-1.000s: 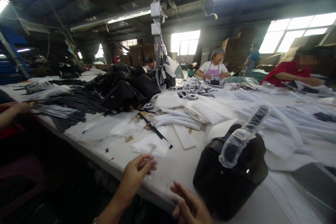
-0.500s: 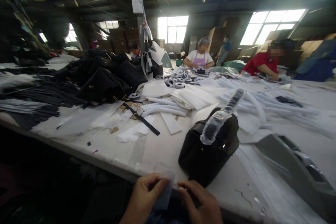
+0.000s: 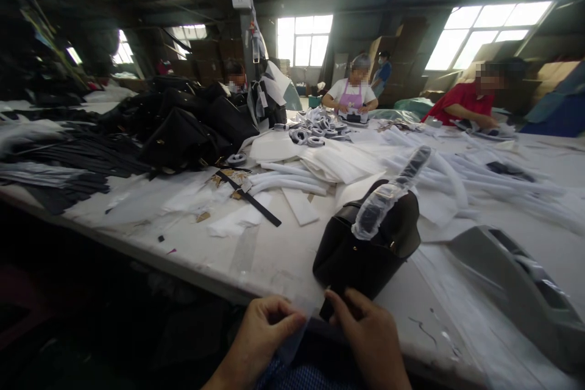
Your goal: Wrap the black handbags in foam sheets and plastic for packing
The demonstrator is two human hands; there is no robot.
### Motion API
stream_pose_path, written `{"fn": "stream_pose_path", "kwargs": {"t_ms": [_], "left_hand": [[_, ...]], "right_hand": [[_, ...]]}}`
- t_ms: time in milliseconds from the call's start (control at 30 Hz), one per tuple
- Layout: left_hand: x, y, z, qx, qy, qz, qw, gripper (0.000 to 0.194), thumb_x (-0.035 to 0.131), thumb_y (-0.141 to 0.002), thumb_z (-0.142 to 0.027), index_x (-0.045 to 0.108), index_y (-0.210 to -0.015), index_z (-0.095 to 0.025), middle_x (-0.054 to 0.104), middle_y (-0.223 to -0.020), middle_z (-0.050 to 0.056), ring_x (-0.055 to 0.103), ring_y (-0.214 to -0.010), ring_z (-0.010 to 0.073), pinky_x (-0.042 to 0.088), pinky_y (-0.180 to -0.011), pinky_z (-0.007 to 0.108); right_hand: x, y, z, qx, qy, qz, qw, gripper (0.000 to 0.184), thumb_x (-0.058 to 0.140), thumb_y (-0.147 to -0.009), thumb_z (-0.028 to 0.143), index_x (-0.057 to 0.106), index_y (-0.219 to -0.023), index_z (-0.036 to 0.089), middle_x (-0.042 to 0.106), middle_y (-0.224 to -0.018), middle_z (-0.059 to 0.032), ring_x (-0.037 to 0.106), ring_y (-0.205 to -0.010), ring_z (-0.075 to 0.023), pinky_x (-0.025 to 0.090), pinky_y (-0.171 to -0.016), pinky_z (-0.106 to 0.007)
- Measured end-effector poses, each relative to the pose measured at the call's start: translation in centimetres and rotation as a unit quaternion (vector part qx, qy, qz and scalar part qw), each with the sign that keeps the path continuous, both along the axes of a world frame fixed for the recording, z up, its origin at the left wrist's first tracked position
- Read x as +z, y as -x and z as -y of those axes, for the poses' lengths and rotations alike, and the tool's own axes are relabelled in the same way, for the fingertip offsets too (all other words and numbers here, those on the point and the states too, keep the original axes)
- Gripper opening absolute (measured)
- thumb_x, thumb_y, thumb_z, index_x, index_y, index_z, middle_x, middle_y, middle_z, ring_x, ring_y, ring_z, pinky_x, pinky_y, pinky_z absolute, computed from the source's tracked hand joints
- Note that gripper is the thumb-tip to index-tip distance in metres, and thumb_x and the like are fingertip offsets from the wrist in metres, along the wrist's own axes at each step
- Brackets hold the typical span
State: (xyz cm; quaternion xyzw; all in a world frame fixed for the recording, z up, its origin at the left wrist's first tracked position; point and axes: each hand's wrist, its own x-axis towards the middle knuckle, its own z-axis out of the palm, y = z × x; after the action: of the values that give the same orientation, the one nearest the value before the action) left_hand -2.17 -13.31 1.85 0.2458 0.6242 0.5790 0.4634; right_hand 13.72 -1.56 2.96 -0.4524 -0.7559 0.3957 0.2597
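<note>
My left hand pinches a small translucent plastic sheet between thumb and fingers at the table's front edge. My right hand is closed with thumb and forefinger together on a dark strap end, just in front of the bag. A black handbag stands open-topped on the table beyond my right hand. Clear plastic film wraps its raised handle. Whether the strap end joins the bag is hidden by my fingers.
A grey tape dispenser stands at the right. White foam strips, a loose black strap and a pile of black bags lie farther back. Across the table work a person in a purple apron and one in red.
My right hand has moved up and right to the bag's front and now pinches the dark strap end. My left hand shifts slightly right with the plastic sheet. The view tilts slightly.
</note>
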Motion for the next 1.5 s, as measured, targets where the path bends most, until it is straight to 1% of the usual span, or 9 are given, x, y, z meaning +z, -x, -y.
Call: {"fn": "stream_pose_path", "kwargs": {"t_ms": [67, 167, 267, 433, 733, 1200, 1400, 1467, 1500], "left_hand": [[0.0, 0.3, 0.4, 0.003, 0.008, -0.003, 1.000, 0.040, 0.085, -0.064, -0.049, 0.071, -0.065, -0.011, 0.067, -0.061, 0.003, 0.054, -0.057, 0.0125, 0.040, -0.058, 0.023], [-0.2, 0.6, 1.0, -0.001, 0.017, -0.008, 1.000, 0.036, 0.086, -0.063, -0.045, 0.073, -0.066, -0.011, 0.069, -0.063, 0.004, 0.057, -0.058, 0.0140, 0.041, -0.059, 0.024], [-0.6, 0.7, 1.4, -0.003, 0.022, -0.020, 1.000, 0.030, 0.086, -0.064, -0.039, 0.073, -0.065, -0.012, 0.070, -0.063, 0.005, 0.059, -0.061, 0.0154, 0.043, -0.061, 0.025], [-0.6, 0.5, 1.6, -0.005, 0.024, -0.025, 0.999, 0.025, 0.084, -0.066, -0.035, 0.074, -0.066, -0.012, 0.071, -0.064, 0.005, 0.060, -0.061, 0.0152, 0.043, -0.062, 0.025], [-0.6, 0.3, 1.4, -0.007, 0.009, -0.014, 1.000, 0.024, 0.084, -0.067, -0.034, 0.075, -0.067, -0.012, 0.071, -0.066, 0.006, 0.061, -0.063, 0.0160, 0.044, -0.064, 0.026], [0.2, -0.6, 1.0, -0.005, 0.000, -0.018, 1.000, 0.027, 0.084, -0.068, -0.039, 0.079, -0.074, -0.013, 0.075, -0.072, 0.008, 0.066, -0.069, 0.0191, 0.047, -0.067, 0.026], [0.5, -1.0, 0.0, -0.025, -0.035, 0.024, 0.999, 0.035, 0.079, -0.076, -0.045, 0.080, -0.087, -0.012, 0.077, -0.080, 0.009, 0.067, -0.074, 0.0206, 0.047, -0.069, 0.027], [0.7, -1.3, -0.6, -0.023, -0.036, 0.036, 0.998, 0.036, 0.076, -0.079, -0.046, 0.080, -0.090, -0.012, 0.076, -0.081, 0.009, 0.067, -0.074, 0.0204, 0.047, -0.068, 0.027], [0.9, -1.4, -1.0, -0.021, -0.034, 0.041, 0.998, 0.037, 0.076, -0.079, -0.047, 0.080, -0.089, -0.012, 0.076, -0.080, 0.009, 0.066, -0.073, 0.0197, 0.046, -0.066, 0.026]], "right_hand": [[0.8, 0.1, 0.1, 0.010, 0.059, -0.027, 0.998, 0.044, 0.062, -0.084, 0.061, 0.066, -0.066, 0.022, 0.070, -0.056, -0.0006, 0.068, -0.056, -0.0185, 0.050, -0.056, -0.022], [2.0, 0.1, 0.8, 0.000, 0.113, -0.092, 0.989, 0.042, 0.063, -0.083, 0.061, 0.072, -0.076, 0.021, 0.072, -0.063, -0.0017, 0.069, -0.067, -0.0198, 0.052, -0.063, -0.022], [3.2, 0.6, 1.8, -0.039, 0.126, -0.149, 0.980, 0.041, 0.066, -0.082, 0.060, 0.075, -0.083, 0.020, 0.070, -0.062, -0.0022, 0.069, -0.071, -0.0222, 0.054, -0.066, -0.025], [4.4, 1.6, 2.7, -0.063, 0.123, -0.192, 0.971, 0.039, 0.068, -0.080, 0.058, 0.076, -0.080, 0.020, 0.068, -0.058, -0.0016, 0.067, -0.062, -0.0197, 0.054, -0.061, -0.024], [3.7, 1.9, 2.6, -0.071, 0.116, -0.171, 0.976, 0.041, 0.069, -0.080, 0.059, 0.076, -0.081, 0.019, 0.069, -0.058, -0.0018, 0.068, -0.064, -0.0190, 0.053, -0.061, -0.023], [3.9, 1.9, 2.8, -0.081, 0.092, -0.136, 0.983, 0.042, 0.068, -0.078, 0.061, 0.072, -0.071, 0.020, 0.068, -0.056, -0.0015, 0.066, -0.055, -0.0185, 0.052, -0.053, -0.023], [2.9, 1.4, 2.1, -0.050, 0.092, -0.125, 0.987, 0.043, 0.070, -0.078, 0.059, 0.064, -0.059, 0.020, 0.055, -0.047, 0.0029, 0.054, -0.046, -0.0135, 0.044, -0.046, -0.021], [2.2, 0.9, 1.5, -0.024, 0.058, -0.114, 0.992, 0.039, 0.070, -0.079, 0.056, 0.070, -0.066, 0.020, 0.060, -0.055, 0.0012, 0.059, -0.052, -0.0153, 0.048, -0.050, -0.021], [1.9, 0.6, 1.2, -0.011, 0.031, -0.112, 0.993, 0.036, 0.069, -0.081, 0.055, 0.074, -0.072, 0.020, 0.066, -0.064, -0.0014, 0.064, -0.061, -0.0180, 0.052, -0.057, -0.022]]}}
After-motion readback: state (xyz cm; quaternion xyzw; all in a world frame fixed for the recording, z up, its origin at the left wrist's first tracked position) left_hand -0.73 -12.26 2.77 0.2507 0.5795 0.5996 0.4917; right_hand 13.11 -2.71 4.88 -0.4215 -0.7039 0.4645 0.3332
